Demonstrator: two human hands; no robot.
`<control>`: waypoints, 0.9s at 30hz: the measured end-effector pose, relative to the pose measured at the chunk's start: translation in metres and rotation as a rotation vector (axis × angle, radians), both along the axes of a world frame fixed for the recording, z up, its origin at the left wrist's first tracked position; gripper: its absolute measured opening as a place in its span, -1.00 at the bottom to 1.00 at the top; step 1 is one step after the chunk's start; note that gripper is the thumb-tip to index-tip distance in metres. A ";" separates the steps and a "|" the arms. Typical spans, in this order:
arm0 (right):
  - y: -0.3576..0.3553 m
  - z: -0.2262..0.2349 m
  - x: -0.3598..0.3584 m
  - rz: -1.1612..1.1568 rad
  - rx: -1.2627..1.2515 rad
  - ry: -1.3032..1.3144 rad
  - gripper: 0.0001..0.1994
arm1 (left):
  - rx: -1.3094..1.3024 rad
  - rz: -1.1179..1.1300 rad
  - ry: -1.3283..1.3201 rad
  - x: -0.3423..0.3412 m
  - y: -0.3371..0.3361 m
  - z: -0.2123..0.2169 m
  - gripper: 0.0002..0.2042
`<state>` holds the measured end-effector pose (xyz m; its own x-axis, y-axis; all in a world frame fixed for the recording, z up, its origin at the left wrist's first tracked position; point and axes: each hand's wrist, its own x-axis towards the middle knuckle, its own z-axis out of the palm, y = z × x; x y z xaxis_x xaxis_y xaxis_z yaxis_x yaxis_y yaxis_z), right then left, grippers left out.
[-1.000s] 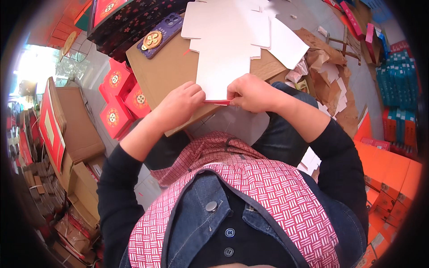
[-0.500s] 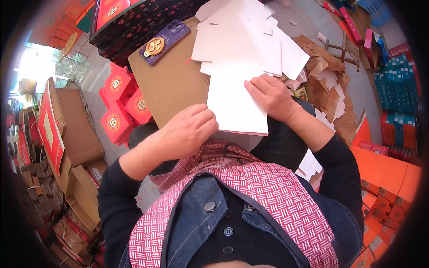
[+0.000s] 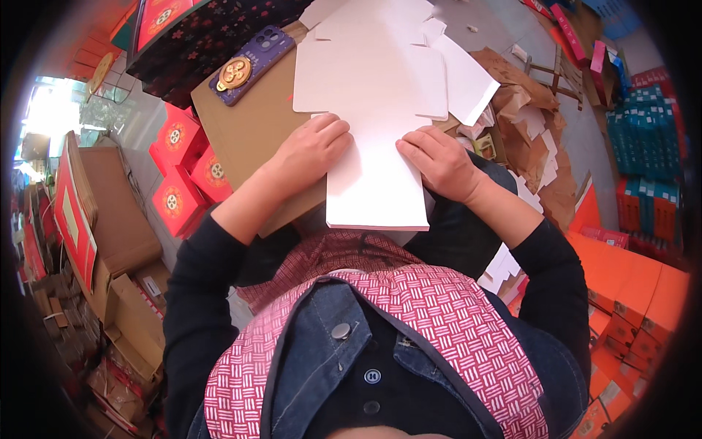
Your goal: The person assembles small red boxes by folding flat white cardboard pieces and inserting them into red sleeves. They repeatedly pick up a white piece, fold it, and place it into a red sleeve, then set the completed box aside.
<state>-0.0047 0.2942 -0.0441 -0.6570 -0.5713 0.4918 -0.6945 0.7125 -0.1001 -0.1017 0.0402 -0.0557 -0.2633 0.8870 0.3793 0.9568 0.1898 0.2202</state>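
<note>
A stack of white die-cut cardboard sheets (image 3: 376, 183) lies lengthwise in front of me, its near end jutting over my lap. My left hand (image 3: 316, 150) is closed at the stack's left edge, fingers bent together over the top. Opposite it, my right hand (image 3: 442, 162) grips the right edge, with thumb and fingertips at the border. Both thumbs are partly hidden. Beyond the hands the sheets widen into notched flaps, and one lies askew at the far right.
The stack rests on a brown cardboard surface (image 3: 241, 139), where a purple phone (image 3: 263, 55) with a gold round ornament lies. Red boxes (image 3: 175, 201) stand left. Crumpled brown paper (image 3: 519, 95) is at the far right, orange boxes (image 3: 636, 278) at the near right.
My left hand has moved up and outward along the left edge. The white sheets now line up more evenly, and their near end sits slightly closer to me.
</note>
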 end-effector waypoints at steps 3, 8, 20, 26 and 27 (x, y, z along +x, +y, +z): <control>0.000 0.005 -0.001 -0.027 -0.042 -0.100 -0.75 | -0.003 0.003 -0.069 -0.003 0.000 -0.002 -0.79; 0.014 0.021 -0.024 -0.160 -0.244 -0.578 -0.74 | 0.204 0.207 -0.611 -0.008 0.010 0.007 -0.84; 0.029 -0.004 -0.023 0.000 -0.294 -0.390 -0.81 | 0.215 0.165 -0.455 -0.004 0.011 0.002 -0.83; 0.008 0.018 0.003 -0.019 -0.010 0.014 -0.68 | 0.299 -0.055 -0.166 0.032 0.003 0.019 -0.78; 0.010 0.013 0.003 0.004 0.015 0.017 -0.69 | 0.299 -0.068 -0.146 0.032 0.001 0.021 -0.76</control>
<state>-0.0015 0.3038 -0.0311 -0.6462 -0.5816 0.4942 -0.6989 0.7111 -0.0770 -0.0694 0.0407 -0.0351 -0.2776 0.7597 0.5881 0.9194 0.0326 0.3919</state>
